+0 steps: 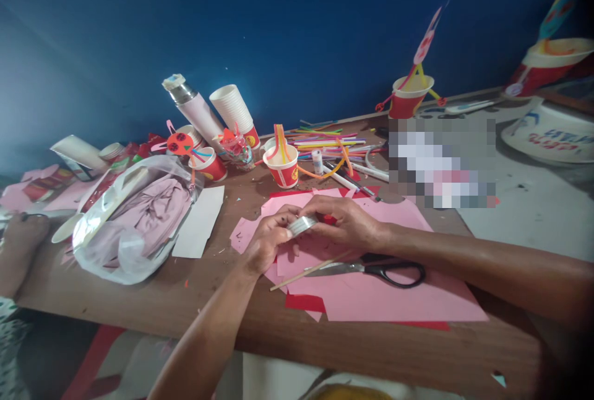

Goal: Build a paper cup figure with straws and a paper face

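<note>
On the brown wooden worktop [264, 319], black-handled metal scissors [366, 269] and a thin wooden stick [292, 280] lie over pink paper sheets [408, 301]. Above these, the left hand [269, 240] and right hand [350, 223] both grip a shiny silvery roll [301, 225], apparently tape. Beyond stands a red-and-white paper cup [284, 175].

Soft, uneven light, palest at left
Blue wall [297, 34] darkens rightward; outer edges blur and stretch; a pixelated block [443, 161] sits right of centre.
</note>
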